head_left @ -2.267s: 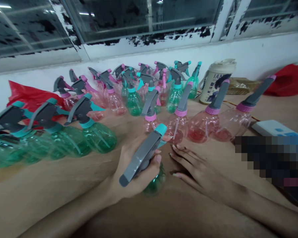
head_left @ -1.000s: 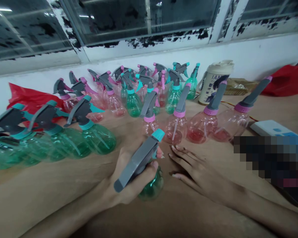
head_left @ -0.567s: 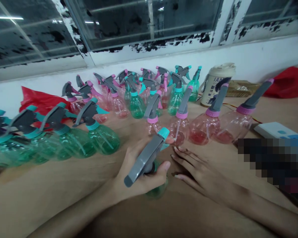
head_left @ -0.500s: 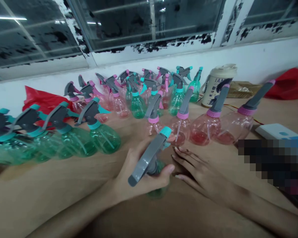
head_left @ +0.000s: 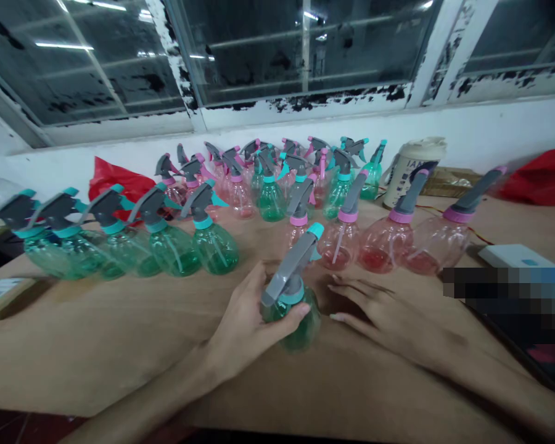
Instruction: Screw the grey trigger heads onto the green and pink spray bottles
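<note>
A green spray bottle (head_left: 304, 330) with a teal collar and grey trigger head stands near the middle of the table. My left hand (head_left: 254, 320) is wrapped round its body, thumb across the near side below the collar. Just to the right, my right hand (head_left: 374, 302) hovers low or rests at the table with its fingers stretched out, slightly blurred. Whether its fingertips touch the bottle I cannot tell. Beyond the hands is a row of pink spray bottles (head_left: 382, 250). Several green spray bottles (head_left: 217, 250) line up at the left.
More pink and green spray bottles (head_left: 272, 200) crowd by the wall. A printed tumbler (head_left: 409, 176), a brown packet (head_left: 448, 182) and a red bag (head_left: 539, 179) are at right. A white box (head_left: 513, 254) sits near a blurred-out area. Another red bag (head_left: 115, 179) lies behind the green row.
My left hand has moved from around the spray head and neck to the bottle's body, and the bottle stands more upright. The view has tilted up and swung left. My right hand has shifted slightly.
</note>
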`<state>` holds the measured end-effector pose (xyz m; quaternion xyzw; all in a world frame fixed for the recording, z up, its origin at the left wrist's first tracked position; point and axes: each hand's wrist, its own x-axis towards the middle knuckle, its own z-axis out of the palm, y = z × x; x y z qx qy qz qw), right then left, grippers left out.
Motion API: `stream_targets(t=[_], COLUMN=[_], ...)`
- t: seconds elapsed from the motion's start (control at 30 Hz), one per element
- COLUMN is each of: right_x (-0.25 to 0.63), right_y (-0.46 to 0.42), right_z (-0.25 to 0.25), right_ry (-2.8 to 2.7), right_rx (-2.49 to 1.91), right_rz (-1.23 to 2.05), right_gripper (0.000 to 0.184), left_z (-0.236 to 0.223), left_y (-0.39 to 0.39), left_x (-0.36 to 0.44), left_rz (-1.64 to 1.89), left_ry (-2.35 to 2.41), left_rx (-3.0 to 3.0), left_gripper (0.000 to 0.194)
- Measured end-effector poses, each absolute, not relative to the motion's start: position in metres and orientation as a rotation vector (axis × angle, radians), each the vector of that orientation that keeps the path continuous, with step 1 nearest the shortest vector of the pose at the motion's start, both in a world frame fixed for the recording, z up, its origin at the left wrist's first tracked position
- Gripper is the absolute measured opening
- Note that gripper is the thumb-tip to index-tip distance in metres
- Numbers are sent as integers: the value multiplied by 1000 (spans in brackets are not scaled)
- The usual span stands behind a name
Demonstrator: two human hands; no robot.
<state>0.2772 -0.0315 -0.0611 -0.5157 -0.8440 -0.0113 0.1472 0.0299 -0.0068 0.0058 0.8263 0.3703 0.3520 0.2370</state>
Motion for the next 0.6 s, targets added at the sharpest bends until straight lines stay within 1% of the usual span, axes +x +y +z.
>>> stream_targets(t=[0.07,0.2,0.3,0.37,0.43,0.53,0.6], right_x=[273,259,246,238,231,221,216], right_y=[-30,-21,-8,3,14,28,35], right_z=[-41,-6,4,5,3,2,2], right_ry=[-2357,-2121,-1994,-1943,-1893,-1845,-1837], right_rx=[-1505,-1626,-1668,-1683,-1692,-1688,-1689], right_rz=[-44,56,31,-33,-71,-58,-49], right_gripper=[45,39,39,45,55,70,76], left_z=[9,12,10,9,9,11,13], left_y=[-8,3,22,37,50,65,72], left_x=[23,7,-3,-7,-7,-4,-1], left_rz=[940,956,1005,1034,1046,1037,1019], left_ry=[1056,1194,1322,1365,1384,1390,1392], left_rx=[2355,2445,2414,2407,2420,2452,2472], left_gripper=[19,25,31,33,33,35,34])
